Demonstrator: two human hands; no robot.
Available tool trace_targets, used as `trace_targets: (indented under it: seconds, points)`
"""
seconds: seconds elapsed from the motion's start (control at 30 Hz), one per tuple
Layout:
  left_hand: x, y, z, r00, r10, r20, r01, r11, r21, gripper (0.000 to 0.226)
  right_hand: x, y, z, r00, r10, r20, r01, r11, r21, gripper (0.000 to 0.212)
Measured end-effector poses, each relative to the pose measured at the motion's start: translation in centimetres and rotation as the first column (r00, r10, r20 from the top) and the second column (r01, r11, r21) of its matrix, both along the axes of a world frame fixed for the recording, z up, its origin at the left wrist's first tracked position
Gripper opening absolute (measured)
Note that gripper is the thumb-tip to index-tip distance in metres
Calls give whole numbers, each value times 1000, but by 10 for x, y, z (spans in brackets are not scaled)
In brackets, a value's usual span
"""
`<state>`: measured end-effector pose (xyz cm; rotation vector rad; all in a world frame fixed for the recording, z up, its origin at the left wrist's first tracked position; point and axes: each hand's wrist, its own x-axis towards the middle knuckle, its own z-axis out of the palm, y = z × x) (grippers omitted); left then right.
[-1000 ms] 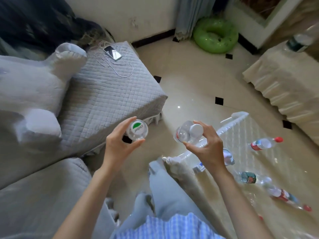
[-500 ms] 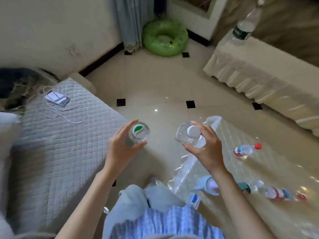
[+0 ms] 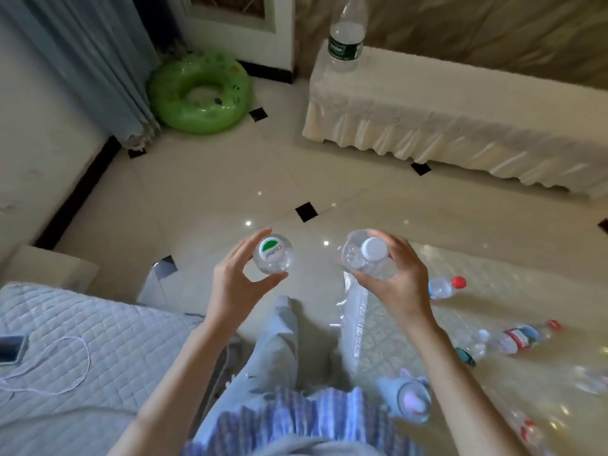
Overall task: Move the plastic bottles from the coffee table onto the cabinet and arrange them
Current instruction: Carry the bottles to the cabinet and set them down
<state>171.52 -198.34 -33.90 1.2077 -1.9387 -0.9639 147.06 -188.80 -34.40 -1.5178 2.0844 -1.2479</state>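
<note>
**Two bottles in hand, one on the cabinet**

At the centre of the frame the left hand (image 3: 237,284) is closed around a clear plastic bottle (image 3: 273,255), seen from above; its white cap carries a green half-disc and green lettering too small to read with confidence. Just to the right, the right hand (image 3: 399,281) grips a second clear bottle (image 3: 365,258) with a plain white cap, fingers wrapped around its shoulder. The two bottles are held near each other but apart, above the tiled floor.

To the lower right, the coffee table (image 3: 493,291) under a clear patterned cover bears more bottles lying on their sides: a red-capped bottle (image 3: 445,287) just beside the right wrist, and a bottle with a red and blue label (image 3: 519,337) further down; the label's writing is blurred.

In the upper right stands the cabinet (image 3: 444,106), draped in a cream ruffled cloth. A tall bottle (image 3: 345,37) with a dark green label stands upright at its left end; the print is unreadable.

A green inflatable ring (image 3: 199,93) lies on the floor at upper left, beside a blue curtain (image 3: 98,60).
</note>
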Motion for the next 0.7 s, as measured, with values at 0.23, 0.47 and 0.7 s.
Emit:
trace_targets:
  seconds: [0.23,0.47,0.7]
  points:
    - [-52,-128,0,983,-179,-27,179,984,6,68,-36,-87,-1,985,-161,-62,163,986,36,64]
    - [-108,-224,-3,962,-275,-4,274,959,76,68,-80,-162,7,973,-226,-39,228,971,71,63]
    - [-191,-308,-14,956,-294,-16,294,949,113,66,-159,-245,4,969,-242,-45,245,966,87,64]
